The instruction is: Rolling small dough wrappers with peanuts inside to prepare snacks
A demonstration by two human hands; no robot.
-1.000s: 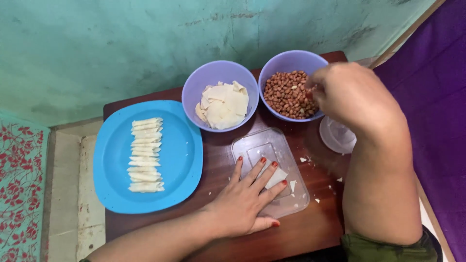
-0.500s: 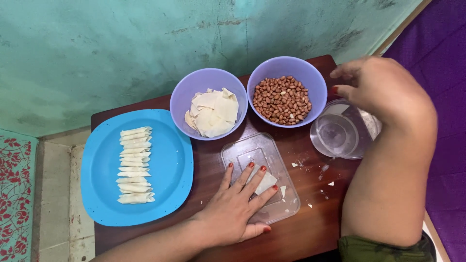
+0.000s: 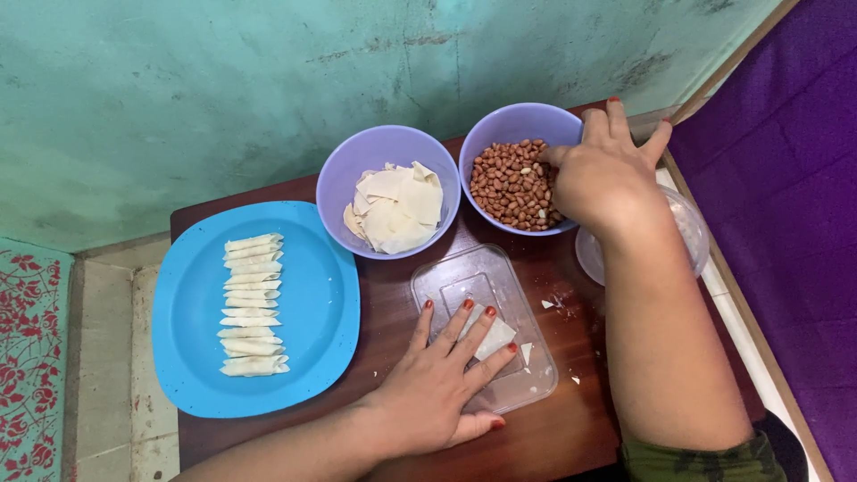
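Observation:
My left hand (image 3: 442, 384) lies flat, fingers spread, on a clear plastic lid (image 3: 464, 281) and presses a small white wrapper square (image 3: 494, 337) under its fingertips. My right hand (image 3: 603, 174) reaches into the purple bowl of peanuts (image 3: 509, 186), its fingers pinched together among the nuts; whether it holds any is hidden. Beside that bowl stands a second purple bowl with white wrapper sheets (image 3: 395, 207). A blue plate (image 3: 303, 312) on the left carries a column of several rolled white pastries (image 3: 251, 303).
Everything sits on a small dark wooden table (image 3: 393, 321) against a green wall. A clear round container (image 3: 692, 228) lies under my right forearm. White scraps (image 3: 549, 305) dot the table near the lid. Purple cloth (image 3: 786, 223) lies to the right.
My right hand has moved from above the clear container back into the peanut bowl. The left hand stays flat on the lid. The camera view has shifted.

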